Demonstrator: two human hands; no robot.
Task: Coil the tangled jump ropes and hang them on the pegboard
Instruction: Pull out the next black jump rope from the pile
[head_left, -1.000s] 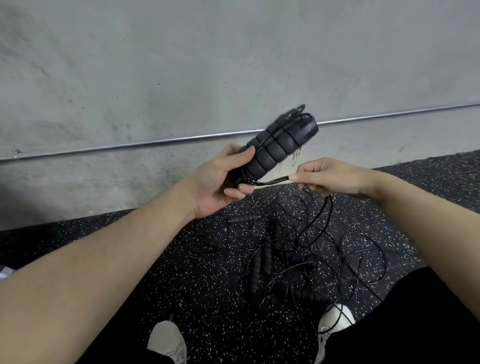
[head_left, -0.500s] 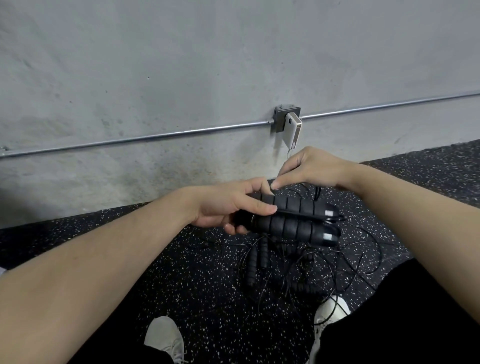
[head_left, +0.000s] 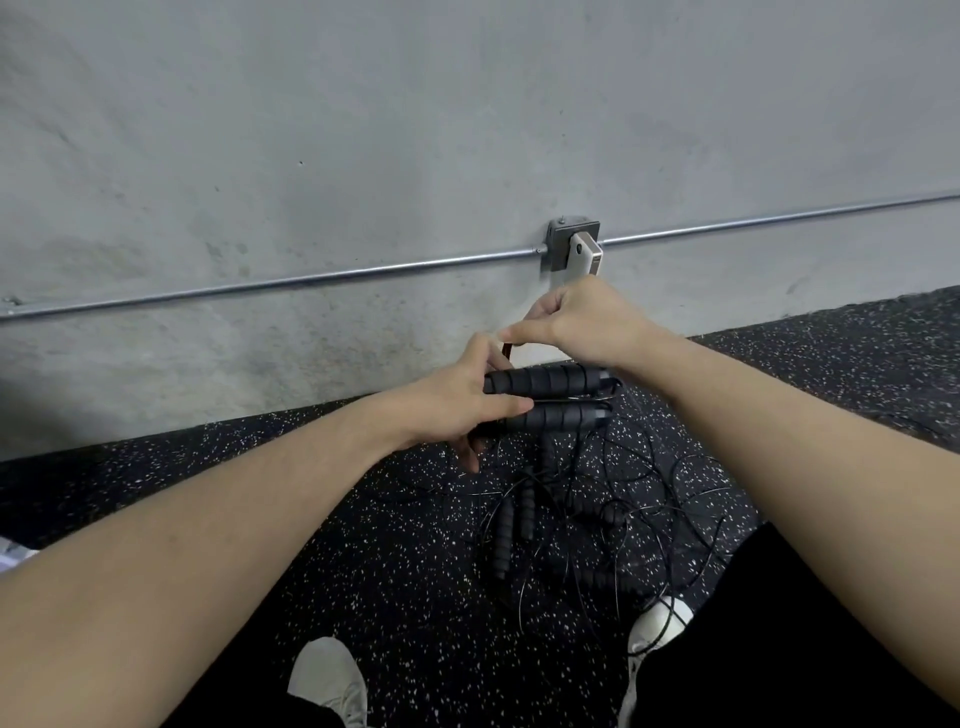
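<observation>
Speckled black floor (head_left: 260, 519), grey wall (head_left: 363, 130)

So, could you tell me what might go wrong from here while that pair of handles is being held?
1. The left hand holds the two handles only near one end; they could slip apart.
2. Cords from the tangled pile lie across the white shoe, so a step may snag them.
3. The right hand pinches something small above the handles; it may spring loose.

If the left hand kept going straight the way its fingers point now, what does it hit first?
The left hand points right along the two held handles, so it would probably meet the right forearm first, though depth is unclear.
</observation>
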